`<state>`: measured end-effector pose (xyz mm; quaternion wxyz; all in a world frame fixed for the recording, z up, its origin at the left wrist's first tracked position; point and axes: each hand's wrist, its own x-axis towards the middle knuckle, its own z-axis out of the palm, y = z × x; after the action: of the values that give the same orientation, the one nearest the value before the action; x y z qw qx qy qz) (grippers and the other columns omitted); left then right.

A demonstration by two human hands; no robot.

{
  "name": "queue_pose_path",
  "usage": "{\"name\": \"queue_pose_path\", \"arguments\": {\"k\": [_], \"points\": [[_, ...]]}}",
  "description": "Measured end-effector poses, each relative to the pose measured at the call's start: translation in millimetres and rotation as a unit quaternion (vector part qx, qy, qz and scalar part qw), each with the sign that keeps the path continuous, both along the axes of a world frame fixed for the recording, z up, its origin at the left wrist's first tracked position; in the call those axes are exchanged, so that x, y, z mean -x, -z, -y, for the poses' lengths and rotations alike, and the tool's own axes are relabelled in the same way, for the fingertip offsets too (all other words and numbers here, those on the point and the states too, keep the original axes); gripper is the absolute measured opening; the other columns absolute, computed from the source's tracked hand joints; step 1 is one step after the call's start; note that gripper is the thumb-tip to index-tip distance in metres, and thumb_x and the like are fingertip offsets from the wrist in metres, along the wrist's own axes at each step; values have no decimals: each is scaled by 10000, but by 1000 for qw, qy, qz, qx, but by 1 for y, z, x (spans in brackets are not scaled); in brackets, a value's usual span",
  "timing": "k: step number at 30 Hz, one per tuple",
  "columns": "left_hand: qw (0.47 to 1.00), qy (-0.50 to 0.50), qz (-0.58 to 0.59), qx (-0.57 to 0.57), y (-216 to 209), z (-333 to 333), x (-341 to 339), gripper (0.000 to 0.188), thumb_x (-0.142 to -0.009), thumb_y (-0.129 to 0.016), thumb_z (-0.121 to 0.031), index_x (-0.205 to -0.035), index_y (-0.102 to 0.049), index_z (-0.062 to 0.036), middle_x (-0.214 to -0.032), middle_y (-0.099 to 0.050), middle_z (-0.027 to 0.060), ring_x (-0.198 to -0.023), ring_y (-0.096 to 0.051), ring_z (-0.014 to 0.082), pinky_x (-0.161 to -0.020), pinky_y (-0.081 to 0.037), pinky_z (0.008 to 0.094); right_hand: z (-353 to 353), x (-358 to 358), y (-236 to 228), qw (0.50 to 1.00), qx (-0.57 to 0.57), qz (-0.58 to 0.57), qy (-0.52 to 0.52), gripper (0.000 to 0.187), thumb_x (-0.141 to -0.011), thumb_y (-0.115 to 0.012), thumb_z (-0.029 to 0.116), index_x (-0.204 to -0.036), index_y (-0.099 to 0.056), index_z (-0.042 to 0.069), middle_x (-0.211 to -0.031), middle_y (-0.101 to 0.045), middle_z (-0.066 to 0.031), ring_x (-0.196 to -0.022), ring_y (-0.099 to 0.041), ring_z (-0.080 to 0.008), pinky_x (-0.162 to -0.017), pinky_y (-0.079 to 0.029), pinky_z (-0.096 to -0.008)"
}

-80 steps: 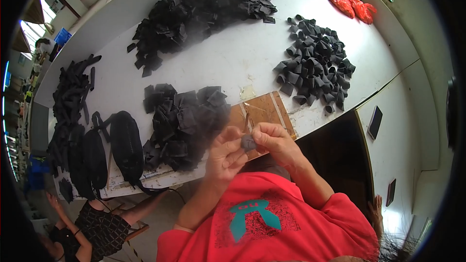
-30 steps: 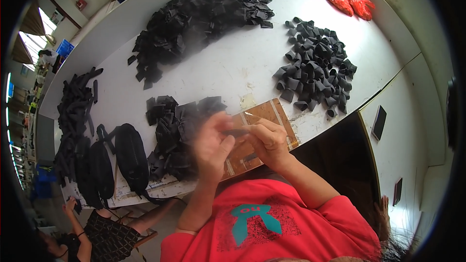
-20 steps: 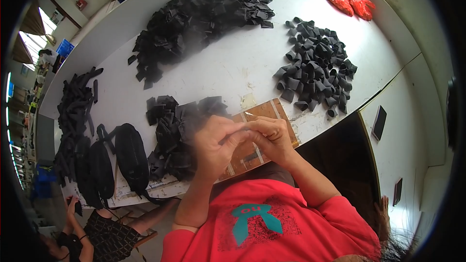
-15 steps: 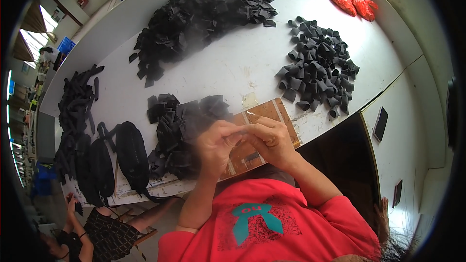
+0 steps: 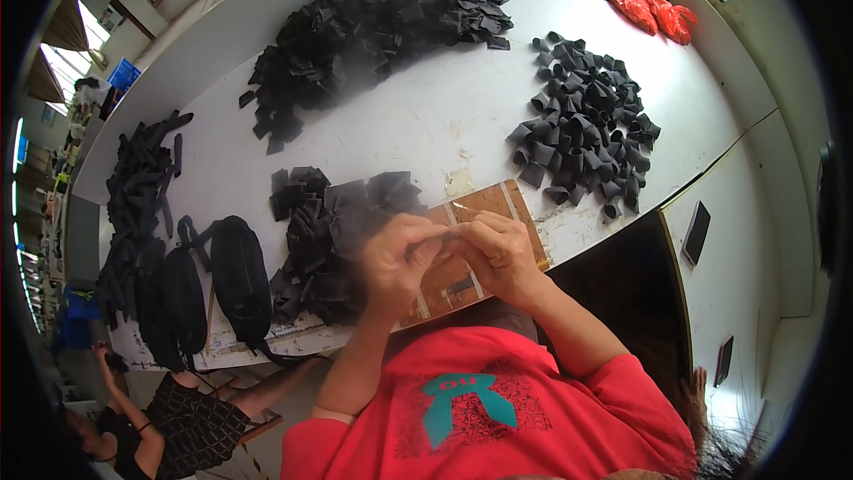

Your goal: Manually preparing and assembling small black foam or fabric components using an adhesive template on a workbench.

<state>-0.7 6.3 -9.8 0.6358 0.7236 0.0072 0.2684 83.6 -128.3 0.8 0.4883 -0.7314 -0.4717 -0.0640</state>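
Both hands meet above a brown wooden board [image 5: 444, 290] at the table's near edge. My left hand [image 5: 396, 260] is closed, with its thumb and fingertips pinched together. Against it, my right hand [image 5: 499, 254] is closed in a similar pinch. Whatever is between the fingertips is too small or hidden to make out. A thin pale shiny sliver [image 5: 464, 207] shows just beyond the right fingers; its kind is unclear. Just left of my left hand lies a heap of flat black fabric pieces [image 5: 311, 244]. Farther right are many folded, looped black pieces [image 5: 586, 124].
A large black fabric pile [image 5: 373, 31] spreads at the back. Long black rolls [image 5: 140, 178] and black pouches [image 5: 240, 280] lie left. Red plastic bags [image 5: 633, 7] sit far right; a dark phone-like slab [image 5: 697, 233] rests right. Another person [image 5: 133, 422] sits at lower left.
My hands stay pinched together over the board, with only a slight shift of the fingers. At lower left, the other person's hand has moved up and left.
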Motion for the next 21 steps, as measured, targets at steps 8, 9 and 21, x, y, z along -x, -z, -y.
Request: {"name": "queue_pose_path", "arguments": {"k": [8, 9, 21], "points": [[885, -224, -287, -290, 86, -106, -70, 314, -727, -630, -165, -975, -593, 25, -830, -632, 169, -770, -620, 246, -698, -481, 312, 14, -69, -25, 982, -23, -137, 129, 213, -812, -576, 101, -651, -506, -20, -483, -471, -68, -433, -449, -94, -430, -342, -255], [854, -208, -338, -336, 93, -110, -80, 337, -702, -648, -193, -961, -597, 16, -838, -629, 176, -782, -618, 286, -706, -481, 337, 17, -86, -9, 977, 23, -121, 174, 232, -804, -584, 108, -635, -492, -20, -467, -459, -83, -416, -438, -121, -426, -339, -267], [909, -203, -233, -278, 100, -105, -91, 128, -674, -646, -59, -780, -604, 0, -678, -617, 113, -621, -592, 195, -604, -469, 294, 65, -59, 95, 939, 158, -64, 300, 252, -800, -591, 243, -892, -603, 9, -718, -599, -158, -644, -583, -304, -569, -441, -380]]}}
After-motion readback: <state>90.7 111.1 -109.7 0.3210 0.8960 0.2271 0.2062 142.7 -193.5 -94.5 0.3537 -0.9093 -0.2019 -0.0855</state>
